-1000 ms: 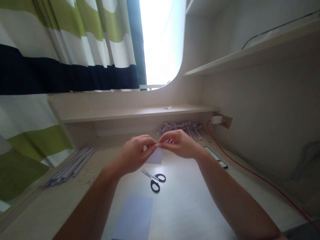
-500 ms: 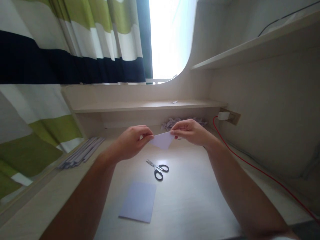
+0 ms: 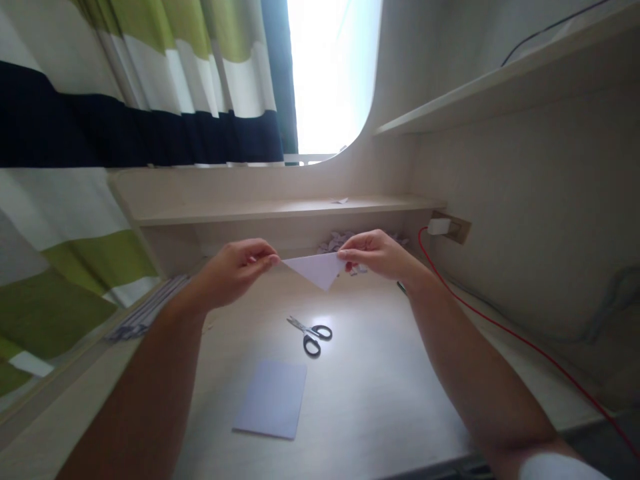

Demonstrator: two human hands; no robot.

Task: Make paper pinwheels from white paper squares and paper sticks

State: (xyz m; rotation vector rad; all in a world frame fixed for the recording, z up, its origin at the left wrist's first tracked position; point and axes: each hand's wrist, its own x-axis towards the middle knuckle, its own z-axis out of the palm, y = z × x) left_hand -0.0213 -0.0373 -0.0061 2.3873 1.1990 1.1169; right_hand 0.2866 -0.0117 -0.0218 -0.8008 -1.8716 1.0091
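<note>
A folded white triangle of paper (image 3: 318,268) is held up above the desk, its long edge on top and a point hanging down. My left hand (image 3: 237,270) is closed at the paper's thin left tip, thumb against fingers. At the other end, my right hand (image 3: 377,255) pinches the right corner between thumb and fingers. Below the paper lie black-handled scissors (image 3: 309,331), blades slightly apart and pointing left. Nearer to me is a flat rectangular stack of pale paper (image 3: 273,399).
Crumpled or folded paper pieces (image 3: 335,241) lie under the back shelf (image 3: 240,215), which bears a small paper scrap (image 3: 341,201). Long paper strips (image 3: 145,310) rest at the left edge by the curtain (image 3: 150,73). A red cable (image 3: 485,316) runs from a white plug (image 3: 439,227) along the right wall.
My left hand has moved left along the paper, out to its thin tip, so more of the triangle shows. My right hand keeps its pinch. The view has shifted slightly.
</note>
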